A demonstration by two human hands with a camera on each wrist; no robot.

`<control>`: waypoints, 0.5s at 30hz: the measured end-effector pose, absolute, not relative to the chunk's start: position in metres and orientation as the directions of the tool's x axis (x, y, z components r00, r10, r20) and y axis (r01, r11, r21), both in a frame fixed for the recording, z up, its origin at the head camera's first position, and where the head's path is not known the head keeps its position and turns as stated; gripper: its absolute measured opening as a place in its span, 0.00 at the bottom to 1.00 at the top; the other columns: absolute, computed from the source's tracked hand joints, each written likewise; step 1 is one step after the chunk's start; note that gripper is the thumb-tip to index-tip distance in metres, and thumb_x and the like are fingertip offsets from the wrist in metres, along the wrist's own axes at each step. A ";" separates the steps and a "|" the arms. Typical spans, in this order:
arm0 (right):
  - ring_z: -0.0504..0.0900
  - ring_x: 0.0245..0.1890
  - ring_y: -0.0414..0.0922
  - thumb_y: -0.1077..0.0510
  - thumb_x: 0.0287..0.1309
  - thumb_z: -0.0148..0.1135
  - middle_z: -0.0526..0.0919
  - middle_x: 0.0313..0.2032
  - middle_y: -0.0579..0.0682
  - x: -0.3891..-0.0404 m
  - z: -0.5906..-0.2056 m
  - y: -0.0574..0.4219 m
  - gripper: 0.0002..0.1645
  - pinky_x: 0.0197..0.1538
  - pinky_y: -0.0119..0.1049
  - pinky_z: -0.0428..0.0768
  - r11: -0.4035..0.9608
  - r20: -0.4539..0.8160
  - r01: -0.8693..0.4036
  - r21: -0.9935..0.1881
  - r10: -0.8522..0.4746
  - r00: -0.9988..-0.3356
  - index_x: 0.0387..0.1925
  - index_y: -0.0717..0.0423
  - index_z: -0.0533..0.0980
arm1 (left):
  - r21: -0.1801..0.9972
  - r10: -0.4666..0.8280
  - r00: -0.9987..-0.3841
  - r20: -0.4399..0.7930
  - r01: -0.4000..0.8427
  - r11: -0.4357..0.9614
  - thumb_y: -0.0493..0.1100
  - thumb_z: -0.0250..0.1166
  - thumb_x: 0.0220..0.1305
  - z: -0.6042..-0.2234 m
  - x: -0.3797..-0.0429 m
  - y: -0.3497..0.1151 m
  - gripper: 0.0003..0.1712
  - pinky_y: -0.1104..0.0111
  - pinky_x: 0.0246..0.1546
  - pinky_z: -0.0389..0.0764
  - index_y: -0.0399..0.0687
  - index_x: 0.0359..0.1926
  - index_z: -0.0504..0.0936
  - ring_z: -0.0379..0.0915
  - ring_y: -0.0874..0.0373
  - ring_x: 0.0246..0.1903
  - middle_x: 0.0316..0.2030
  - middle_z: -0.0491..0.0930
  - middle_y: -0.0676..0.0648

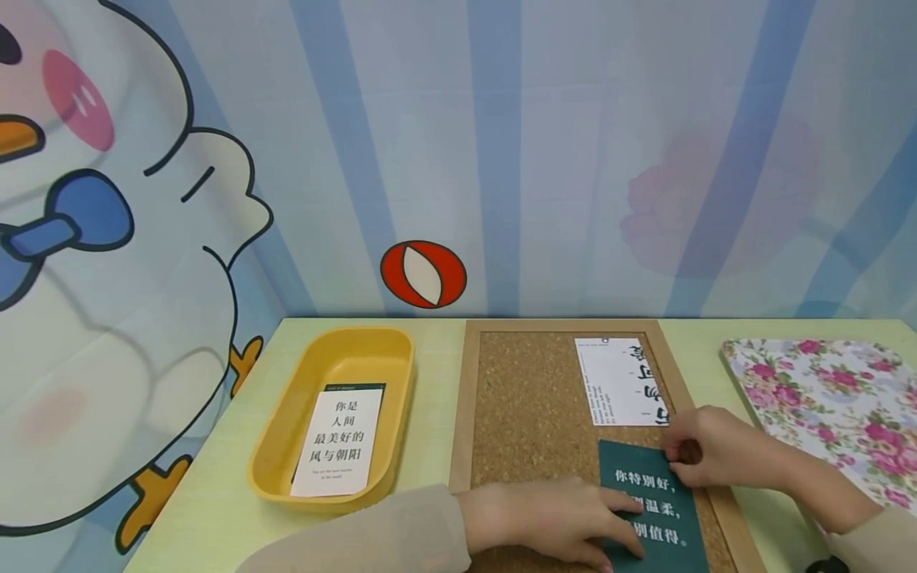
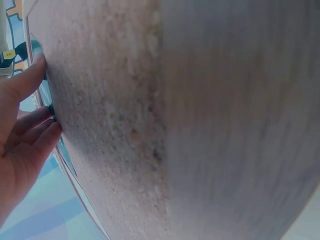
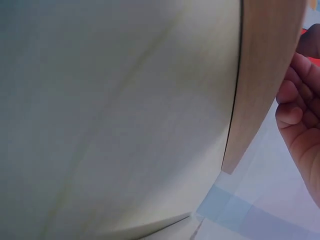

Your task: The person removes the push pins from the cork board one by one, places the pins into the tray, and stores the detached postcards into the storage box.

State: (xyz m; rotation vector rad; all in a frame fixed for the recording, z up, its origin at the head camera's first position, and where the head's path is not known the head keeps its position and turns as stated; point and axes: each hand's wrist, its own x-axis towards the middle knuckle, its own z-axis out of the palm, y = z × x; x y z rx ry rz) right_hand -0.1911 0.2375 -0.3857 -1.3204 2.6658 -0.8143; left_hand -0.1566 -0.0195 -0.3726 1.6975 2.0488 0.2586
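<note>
In the head view I see the dark green card [image 1: 662, 521] on the cork board [image 1: 530, 398], lower right of the frame. My left grip [image 1: 540, 517] is relaxed, fingers spread over the card's left part; my right grip [image 1: 723, 446] pinches its upper right corner. I read "你特别好," on it, with "温柔" and "值得" below. A white card [image 1: 619, 390] lies above it. Left of centre, a white sheet [image 1: 337, 446] in the yellow tray [image 1: 372, 358] reads "你是人间最美好的风与朝阳".

My left wrist view adds a dark object [image 2: 20, 51] with a yellow label, upper left, near the fingertips.

My right wrist view shows the curled finger undersides at the right edge, behind the wooden frame [image 3: 265, 65].
</note>
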 end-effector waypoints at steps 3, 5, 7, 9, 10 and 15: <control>0.65 0.20 0.28 0.64 0.45 0.67 0.67 0.20 0.32 -0.192 -0.384 0.236 0.15 0.21 0.25 0.66 0.510 0.150 -0.720 -0.471 -0.758 -0.635 0.20 0.41 0.72 | 0.430 0.963 -0.132 -0.233 0.875 0.224 0.47 0.60 0.64 -0.373 -0.156 -0.019 0.22 0.83 0.55 0.60 0.54 0.59 0.74 0.58 0.69 0.61 0.67 0.59 0.50; 0.64 0.19 0.28 0.64 0.45 0.67 0.67 0.20 0.32 -0.193 -0.383 0.235 0.15 0.21 0.25 0.65 0.518 0.126 -0.714 -0.471 -0.762 -0.636 0.19 0.42 0.72 | 0.427 0.962 -0.136 -0.237 0.875 0.229 0.48 0.60 0.64 -0.373 -0.156 -0.019 0.22 0.83 0.55 0.61 0.54 0.59 0.74 0.58 0.69 0.61 0.67 0.59 0.50; 0.64 0.19 0.28 0.65 0.44 0.66 0.67 0.19 0.32 -0.194 -0.381 0.234 0.15 0.21 0.25 0.65 0.516 0.112 -0.715 -0.472 -0.769 -0.630 0.19 0.42 0.71 | 0.426 0.961 -0.140 -0.240 0.874 0.233 0.48 0.60 0.63 -0.373 -0.156 -0.019 0.22 0.83 0.55 0.61 0.55 0.59 0.74 0.58 0.69 0.61 0.67 0.59 0.51; 0.63 0.18 0.28 0.65 0.44 0.65 0.66 0.19 0.32 -0.195 -0.380 0.233 0.15 0.20 0.25 0.64 0.511 0.099 -0.716 -0.475 -0.778 -0.621 0.18 0.42 0.71 | 0.428 0.960 -0.142 -0.241 0.872 0.237 0.48 0.60 0.63 -0.372 -0.156 -0.019 0.22 0.83 0.55 0.61 0.55 0.59 0.74 0.58 0.69 0.61 0.67 0.59 0.51; 0.63 0.18 0.27 0.65 0.43 0.65 0.66 0.18 0.32 -0.196 -0.379 0.233 0.15 0.20 0.25 0.64 0.512 0.089 -0.715 -0.476 -0.781 -0.619 0.18 0.42 0.70 | 0.427 0.960 -0.142 -0.241 0.873 0.236 0.48 0.60 0.63 -0.372 -0.156 -0.019 0.22 0.83 0.54 0.61 0.55 0.59 0.74 0.59 0.69 0.60 0.67 0.59 0.51; 0.63 0.18 0.28 0.64 0.46 0.65 0.66 0.19 0.33 -0.197 -0.377 0.232 0.14 0.21 0.25 0.64 0.527 0.060 -0.710 -0.466 -0.782 -0.620 0.19 0.43 0.71 | 0.434 0.961 -0.141 -0.238 0.870 0.235 0.48 0.60 0.64 -0.371 -0.156 -0.019 0.22 0.83 0.54 0.61 0.54 0.59 0.74 0.60 0.68 0.60 0.67 0.59 0.50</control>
